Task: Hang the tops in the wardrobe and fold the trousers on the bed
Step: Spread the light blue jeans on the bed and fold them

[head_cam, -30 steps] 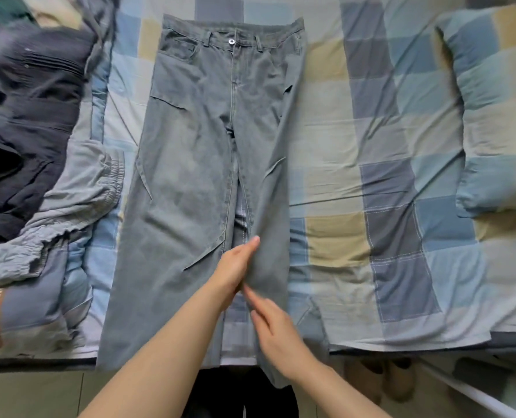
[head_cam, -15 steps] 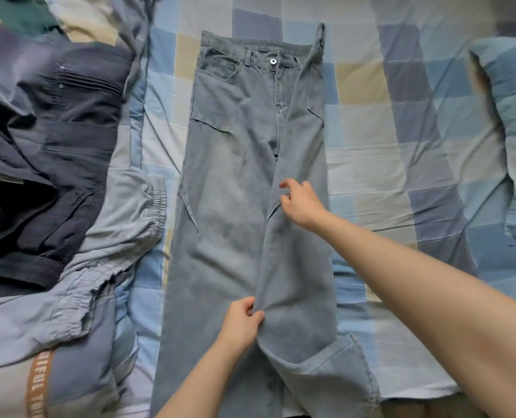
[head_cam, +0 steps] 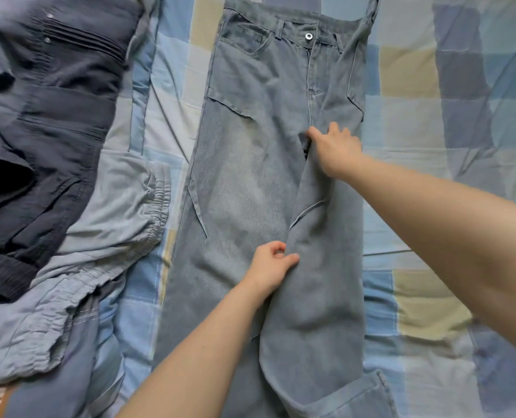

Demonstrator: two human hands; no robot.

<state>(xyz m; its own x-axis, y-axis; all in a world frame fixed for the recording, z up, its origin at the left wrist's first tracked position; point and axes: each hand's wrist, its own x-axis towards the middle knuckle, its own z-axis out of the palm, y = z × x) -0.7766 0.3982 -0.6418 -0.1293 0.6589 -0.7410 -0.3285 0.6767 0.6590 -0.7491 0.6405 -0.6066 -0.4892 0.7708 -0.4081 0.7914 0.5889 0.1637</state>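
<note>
Grey jeans (head_cam: 250,182) lie flat on the bed (head_cam: 431,122), waistband at the far end, legs running toward the person. First lengthwise fold is under way: one leg is doubled over toward the middle, its edge running between the two hands

Left hand (head_cam: 270,268): fingers (head_cam: 289,258) clenched, pinching the folded edge at about thigh level, cloth bunched just under the thumb. Right hand (head_cam: 335,152): sits at the crotch just below the fly, fingers (head_cam: 312,132) bent onto the denim. Looks like a pinch on the same edge, but the fingertips are partly hidden by cloth, so I can't tell grip from press

Beyond the right fingertips the waistband corner stands up rather than lying flat. Nearer than the left fingers the hem of the folded leg is flipped and creased

Progress, as a judgement: early. Jeans are only part way through the half fold. Left for them: bring the leg fully over, line up the seams, flatten, then fold across the length

Off to the left of the left hand, well apart from the fingers: dark garment (head_cam: 48,95) and a light grey piece with an elastic waistband (head_cam: 115,212), both unfolded in a heap; can't say which are tops. Nothing folded is in view, no wardrobe or hangers in view, so hanging looks not started as far as this shows
</note>
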